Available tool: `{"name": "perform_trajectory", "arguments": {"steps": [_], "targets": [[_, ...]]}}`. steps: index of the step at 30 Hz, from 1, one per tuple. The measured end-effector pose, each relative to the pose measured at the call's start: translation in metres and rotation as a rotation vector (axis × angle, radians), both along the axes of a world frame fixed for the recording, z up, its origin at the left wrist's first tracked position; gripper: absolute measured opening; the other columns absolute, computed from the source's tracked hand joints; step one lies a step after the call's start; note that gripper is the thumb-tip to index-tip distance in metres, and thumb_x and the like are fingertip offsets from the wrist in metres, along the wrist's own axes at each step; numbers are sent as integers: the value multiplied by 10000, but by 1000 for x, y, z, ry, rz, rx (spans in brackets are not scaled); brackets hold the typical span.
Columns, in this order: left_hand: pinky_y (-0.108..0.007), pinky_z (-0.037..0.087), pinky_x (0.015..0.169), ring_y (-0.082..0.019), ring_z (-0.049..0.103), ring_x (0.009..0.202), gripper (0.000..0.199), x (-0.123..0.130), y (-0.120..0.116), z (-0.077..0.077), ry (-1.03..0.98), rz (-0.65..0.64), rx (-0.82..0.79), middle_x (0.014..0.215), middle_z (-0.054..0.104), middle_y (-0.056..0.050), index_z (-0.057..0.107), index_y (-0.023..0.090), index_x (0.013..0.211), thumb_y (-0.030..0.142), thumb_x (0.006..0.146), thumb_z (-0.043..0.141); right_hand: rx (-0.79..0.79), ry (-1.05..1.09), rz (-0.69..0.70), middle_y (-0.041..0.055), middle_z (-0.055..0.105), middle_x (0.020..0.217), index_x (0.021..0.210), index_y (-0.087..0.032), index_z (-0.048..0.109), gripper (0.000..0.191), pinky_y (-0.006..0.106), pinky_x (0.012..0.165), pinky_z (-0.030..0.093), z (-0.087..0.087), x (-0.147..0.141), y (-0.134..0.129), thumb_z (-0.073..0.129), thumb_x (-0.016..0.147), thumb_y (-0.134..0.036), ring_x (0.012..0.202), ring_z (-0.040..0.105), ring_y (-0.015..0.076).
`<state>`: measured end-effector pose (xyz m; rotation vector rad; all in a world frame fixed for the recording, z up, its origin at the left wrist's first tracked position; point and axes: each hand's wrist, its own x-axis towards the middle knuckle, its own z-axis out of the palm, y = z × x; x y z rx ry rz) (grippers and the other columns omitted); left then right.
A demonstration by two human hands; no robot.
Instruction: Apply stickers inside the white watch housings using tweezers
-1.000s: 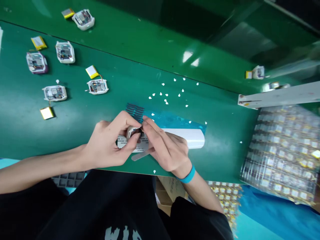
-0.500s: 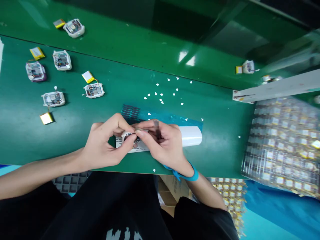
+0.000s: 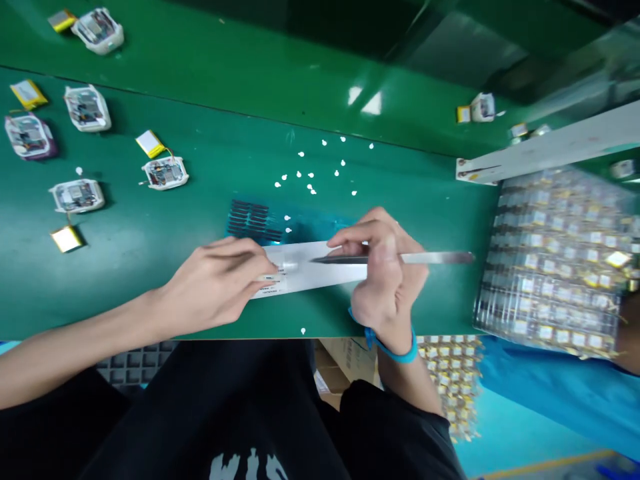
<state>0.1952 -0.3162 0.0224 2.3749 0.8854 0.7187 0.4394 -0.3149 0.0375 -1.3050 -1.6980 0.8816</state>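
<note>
My left hand (image 3: 220,280) is closed at the near edge of a white label sheet (image 3: 325,270). Its thumb and fingers are pinched, and what lies between them is mostly hidden; only a small pale bit shows at the fingertips. Above the sheet, my right hand (image 3: 390,267) grips a pair of metal tweezers (image 3: 440,258), slightly blurred. Their dark pointed end is directed left, toward my left fingertips and apart from them. Just behind the sheet lies a blue film with several dark strips (image 3: 250,217). Small white round stickers (image 3: 310,176) are scattered farther back.
Several opened watch housings (image 3: 167,173) with wired yellow-edged batteries (image 3: 150,143) lie on the left of the green table (image 3: 200,300). On the right stands a stack of clear trays (image 3: 550,260) full of parts, beside a white bar (image 3: 540,153). Another person's blue sleeve (image 3: 560,393) shows there.
My right hand has moved away from my left and turned, and the tweezers now point left. The white watch housing held between both hands is no longer visible. The view has shifted slightly right.
</note>
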Motion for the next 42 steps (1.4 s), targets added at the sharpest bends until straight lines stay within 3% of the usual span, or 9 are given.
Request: {"name": "perform_trajectory", "arguments": {"steps": [3, 6, 10, 15, 21, 27, 30, 35, 42], "targets": [[-388, 635, 774, -268, 764, 908, 203, 0, 0, -4, 117, -86, 158, 1008, 774, -147, 705, 100, 1005, 28, 973, 518, -159, 59, -50, 6, 682, 693, 829, -220, 738, 535, 295, 576, 508, -10, 4, -3, 410, 1115, -532, 581, 640, 131], [-394, 657, 828, -267, 779, 931, 218, 1, 0, -5, 121, -89, 194, 1017, 788, -130, 691, 100, 989, -15, 937, 514, -408, 160, -25, 34, 737, 717, 801, -190, 744, 585, 265, 528, 513, -21, 4, -3, 456, 1071, -623, 563, 663, 125], [-367, 676, 770, -266, 801, 934, 229, 1, 0, -3, 118, -80, 248, 1011, 805, -130, 678, 96, 978, -32, 919, 497, -528, 268, -9, 48, 777, 736, 922, -162, 783, 584, 252, 509, 543, -28, 5, -2, 504, 1035, -663, 521, 651, 117], [-332, 675, 739, -246, 804, 907, 244, 1, 2, -3, 108, -94, 250, 1009, 808, -129, 682, 102, 968, -25, 918, 479, -500, 269, 57, 76, 821, 862, 844, -161, 788, 564, 219, 514, 540, -29, 7, -3, 494, 1069, -586, 567, 667, 97], [-337, 675, 784, -245, 798, 904, 219, -1, 2, -3, 130, -86, 242, 990, 807, -113, 686, 119, 949, 11, 935, 496, -453, 284, 169, 64, 829, 906, 988, -174, 817, 433, 217, 560, 567, -29, 13, -2, 543, 1078, -498, 594, 670, 91], [-365, 668, 876, -240, 804, 901, 215, 0, 3, -2, 125, -101, 225, 1012, 816, -107, 699, 111, 960, 31, 974, 501, -481, 375, 114, 62, 840, 932, 801, -213, 820, 519, 272, 611, 610, -28, 15, 1, 541, 1062, -564, 609, 718, 123], [-378, 654, 911, -239, 803, 917, 214, -1, 4, -2, 129, -105, 219, 1027, 818, -97, 706, 120, 967, 38, 984, 509, -470, 325, 44, 70, 836, 902, 837, -202, 831, 518, 294, 614, 626, -29, 11, -1, 567, 1037, -599, 614, 730, 145], [-348, 621, 815, -231, 777, 908, 232, -1, 3, -2, 157, -111, 222, 1093, 804, -102, 705, 129, 996, 19, 970, 503, -420, 212, -15, 75, 828, 879, 801, -187, 815, 535, 280, 622, 628, -29, 6, -4, 572, 1028, -607, 627, 734, 142], [-336, 595, 868, -235, 735, 1053, 231, 3, 2, -6, 200, -101, 269, 1104, 788, -116, 703, 125, 982, 23, 986, 496, -396, 196, 115, 58, 822, 865, 815, -197, 803, 515, 271, 658, 624, -30, 9, -1, 563, 1039, -593, 690, 744, 140]]}}
